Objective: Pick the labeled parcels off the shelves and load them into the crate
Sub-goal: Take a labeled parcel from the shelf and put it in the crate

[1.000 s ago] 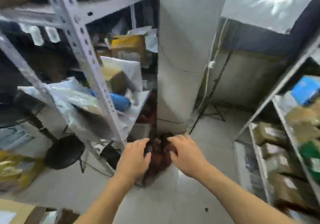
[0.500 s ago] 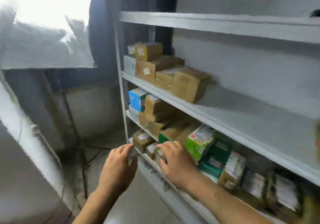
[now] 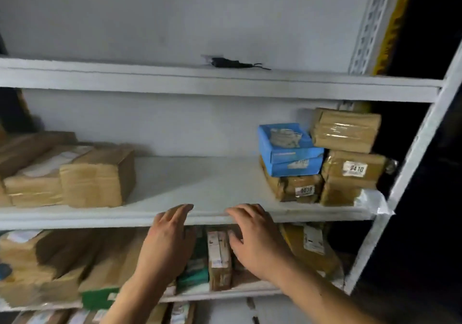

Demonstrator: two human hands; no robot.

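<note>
Both hands are raised in front of a white metal shelving unit and hold nothing. The left hand has its fingers loosely spread and only a little bent, with the fingertips at the front edge of the middle shelf board. The right hand is also open, the fingers slightly curved, and its fingertips reach the same edge; whether they really touch the board I cannot tell.

The middle board is a flat, matte, pale grey sheet, bare in the centre. On its left end lie brown cardboard parcels, box-shaped and wrapped in glossy tape. On its right end is a stack: a blue cardboard box with an open top and crumpled grey wrapping inside, sitting on a brown taped parcel with a white label that reads about 0038. Just beside it stand 3 more brown parcels one over another; the middle one has a white label, 9410 as far as I can read, and the top one shines with clear tape.

On the lower shelf, behind the hands, parcels are packed close: a narrow upright carton between the 2 hands, a green packet beside it, brown boxes at the left and a tilted brown parcel with a white label at the right.

On the upper board lies a small black object. A perforated white upright post closes the unit at the right. The crate does not appear in this view.
</note>
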